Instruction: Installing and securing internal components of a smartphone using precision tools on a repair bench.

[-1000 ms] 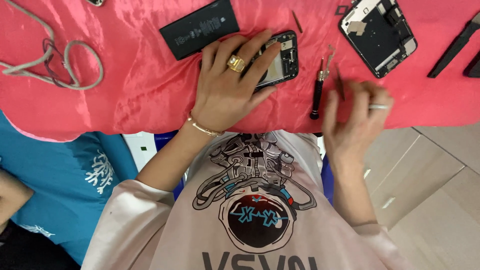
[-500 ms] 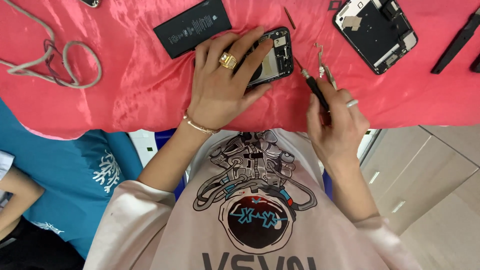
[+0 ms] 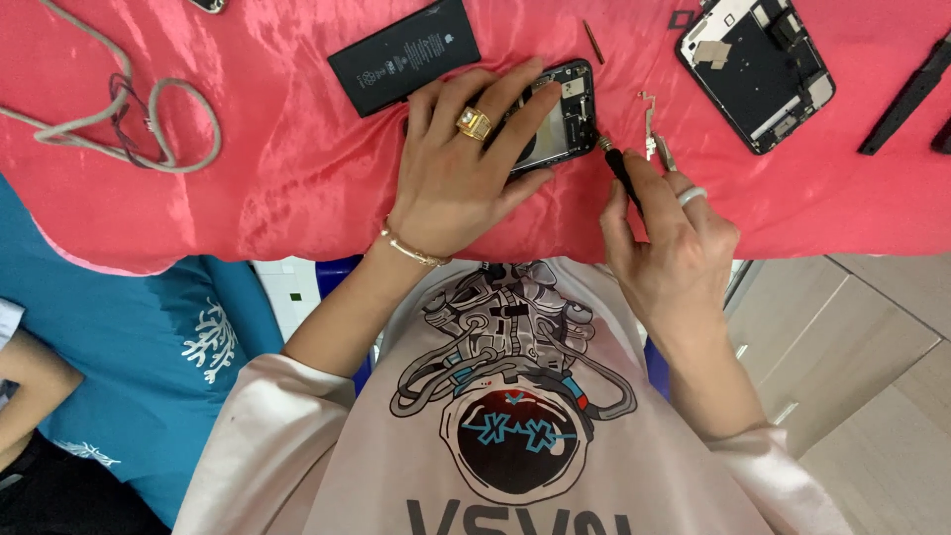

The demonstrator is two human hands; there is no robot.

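Note:
My left hand [image 3: 461, 173], with a gold ring and bracelet, lies flat on an opened black phone body [image 3: 567, 107] on the pink cloth [image 3: 277, 168], covering its left half. My right hand [image 3: 674, 243] grips a black screwdriver [image 3: 622, 170]. The driver's metal tip rests at the phone's right edge. A silver ring is on one right finger.
A black flat battery [image 3: 404, 54] lies just left of the phone. A second opened phone assembly [image 3: 755, 69] sits at the upper right, with small metal parts [image 3: 649, 119] between them. A grey cable [image 3: 149, 124] loops at left, a black tool [image 3: 906, 94] at far right.
My right hand closed on the screwdriver lying on the cloth and brought its tip up to the phone's right edge. My left hand stayed on the phone.

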